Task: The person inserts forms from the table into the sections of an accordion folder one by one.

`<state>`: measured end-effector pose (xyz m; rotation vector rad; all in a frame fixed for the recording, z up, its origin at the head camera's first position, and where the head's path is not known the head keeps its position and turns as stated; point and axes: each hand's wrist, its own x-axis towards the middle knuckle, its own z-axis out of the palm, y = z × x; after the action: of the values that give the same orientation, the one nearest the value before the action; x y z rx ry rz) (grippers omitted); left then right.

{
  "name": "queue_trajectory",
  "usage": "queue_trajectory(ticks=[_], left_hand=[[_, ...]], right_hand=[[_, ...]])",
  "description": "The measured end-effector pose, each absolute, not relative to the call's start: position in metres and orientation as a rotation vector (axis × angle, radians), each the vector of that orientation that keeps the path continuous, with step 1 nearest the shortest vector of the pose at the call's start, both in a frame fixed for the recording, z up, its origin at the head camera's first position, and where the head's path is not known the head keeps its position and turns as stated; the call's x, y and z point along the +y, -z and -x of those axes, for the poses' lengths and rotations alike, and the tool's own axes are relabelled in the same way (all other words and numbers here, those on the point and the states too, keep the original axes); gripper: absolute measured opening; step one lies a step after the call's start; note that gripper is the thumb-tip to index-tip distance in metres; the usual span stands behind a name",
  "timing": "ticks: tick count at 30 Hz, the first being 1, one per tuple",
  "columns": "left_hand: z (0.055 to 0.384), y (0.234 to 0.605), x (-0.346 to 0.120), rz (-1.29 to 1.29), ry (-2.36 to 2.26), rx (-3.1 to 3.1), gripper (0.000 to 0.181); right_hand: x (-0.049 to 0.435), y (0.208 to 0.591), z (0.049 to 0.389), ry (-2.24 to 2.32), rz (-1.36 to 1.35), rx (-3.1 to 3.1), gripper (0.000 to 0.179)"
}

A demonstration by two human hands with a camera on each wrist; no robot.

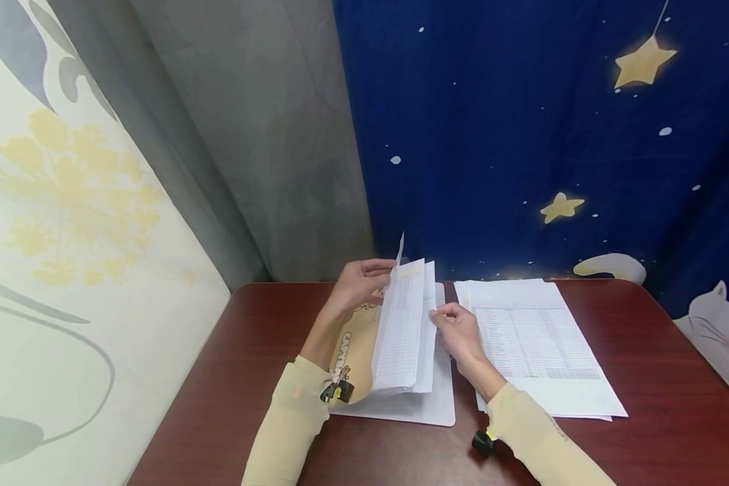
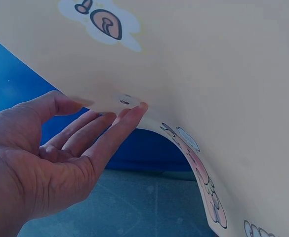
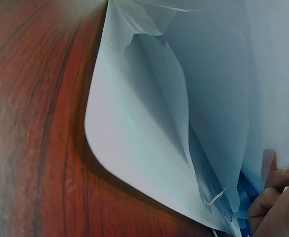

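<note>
A beige folder [image 1: 354, 337] with cartoon print lies on the table, its cover raised and bent. My left hand [image 1: 360, 285] pinches the cover's upper edge; in the left wrist view the thumb is on one face of the beige cover [image 2: 198, 74] and the fingers are behind it. Printed sheets [image 1: 399, 327] stand tilted up inside the folder. With thumb and fingertips, my right hand [image 1: 458, 332] pinches the right edge of the sheets. The right wrist view shows raised white sheets [image 3: 216, 84] with ragged lower edges above the folder's white back [image 3: 119, 128].
To the right lies a loose stack of printed papers [image 1: 522, 337], close by my right forearm. The dark red wooden table [image 1: 662, 378] ends at a blue star-patterned curtain [image 1: 498, 148] and a grey curtain [image 1: 267, 135]. A white patterned curtain [image 1: 85, 283] hangs on the left.
</note>
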<state>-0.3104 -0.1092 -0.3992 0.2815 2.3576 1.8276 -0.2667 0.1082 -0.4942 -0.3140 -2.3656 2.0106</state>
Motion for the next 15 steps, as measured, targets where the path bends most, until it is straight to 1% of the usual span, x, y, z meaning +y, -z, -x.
queue_trajectory(ticks=[15], left_hand=[[0.3090,0.3981,-0.1101,-0.270,-1.823,2.365,0.042]], right_hand=[[0.1000,0.4932,0.2690,-1.831,0.302,-2.470,0.024]])
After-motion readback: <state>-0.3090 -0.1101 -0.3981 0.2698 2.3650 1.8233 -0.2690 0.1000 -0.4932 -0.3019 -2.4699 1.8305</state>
